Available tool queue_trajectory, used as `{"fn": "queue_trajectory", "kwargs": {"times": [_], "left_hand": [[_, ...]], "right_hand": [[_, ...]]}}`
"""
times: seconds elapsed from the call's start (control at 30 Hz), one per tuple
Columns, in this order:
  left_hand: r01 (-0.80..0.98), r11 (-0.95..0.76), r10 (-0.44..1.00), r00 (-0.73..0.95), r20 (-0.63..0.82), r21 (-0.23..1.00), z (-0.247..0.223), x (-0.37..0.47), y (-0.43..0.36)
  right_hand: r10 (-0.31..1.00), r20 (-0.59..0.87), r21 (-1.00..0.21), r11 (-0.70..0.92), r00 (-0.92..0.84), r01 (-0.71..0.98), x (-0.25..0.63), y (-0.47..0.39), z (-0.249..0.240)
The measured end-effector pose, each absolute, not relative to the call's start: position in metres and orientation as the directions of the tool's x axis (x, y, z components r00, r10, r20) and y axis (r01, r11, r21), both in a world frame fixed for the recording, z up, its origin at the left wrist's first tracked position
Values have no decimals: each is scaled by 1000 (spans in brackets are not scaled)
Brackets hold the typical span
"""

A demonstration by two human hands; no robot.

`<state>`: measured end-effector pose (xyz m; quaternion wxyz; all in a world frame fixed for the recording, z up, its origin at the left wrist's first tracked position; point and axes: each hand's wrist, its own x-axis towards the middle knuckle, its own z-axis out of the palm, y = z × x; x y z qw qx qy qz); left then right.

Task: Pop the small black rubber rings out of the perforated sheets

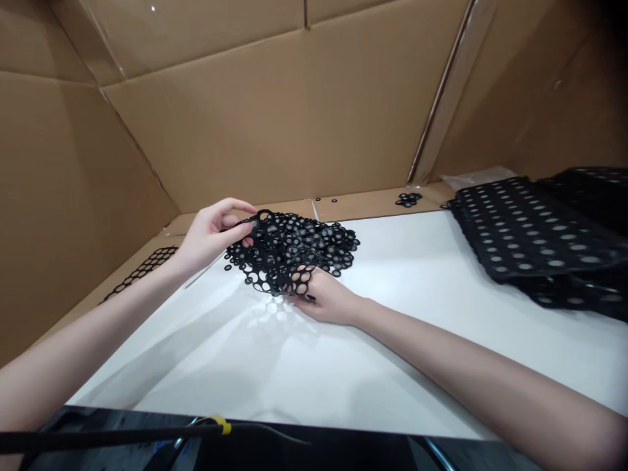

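Observation:
A thin black sheet with rows of round holes point(261, 280) is held up at a tilt over the white board. My left hand point(209, 232) pinches its upper left edge between thumb and fingers. At its lower right corner is my right hand point(331, 297), closed on the sheet, with the fingertips partly hidden by the mesh. Right behind the sheet lies a heap of small black rings point(321, 241), loose on the board. The sheet overlaps the heap, so where one ends and the other starts is hard to make out.
On the right stands a stack of black sheets with pale dots point(534, 229). An open-holed black sheet point(144, 267) lies at the left. A small cluster of rings point(408, 199) sits at the back, before the cardboard wall point(294, 111). A black cable point(122, 437) crosses the front.

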<state>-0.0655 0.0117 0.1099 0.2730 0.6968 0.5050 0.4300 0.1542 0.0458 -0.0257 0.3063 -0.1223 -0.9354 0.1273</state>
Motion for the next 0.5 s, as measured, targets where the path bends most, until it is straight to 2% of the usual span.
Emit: {"fn": "queue_trajectory", "kwargs": {"times": [0.2, 0.33, 0.5], "left_hand": [[506, -309, 951, 167, 260, 805, 99, -70, 26], [537, -319, 948, 168, 272, 781, 92, -75, 35], [444, -300, 954, 154, 258, 844, 90, -75, 40]], "right_hand": [[301, 551, -313, 939, -778, 142, 154, 45, -24], [302, 552, -319, 938, -777, 138, 154, 45, -23], [299, 550, -336, 934, -780, 120, 155, 45, -22]]}}
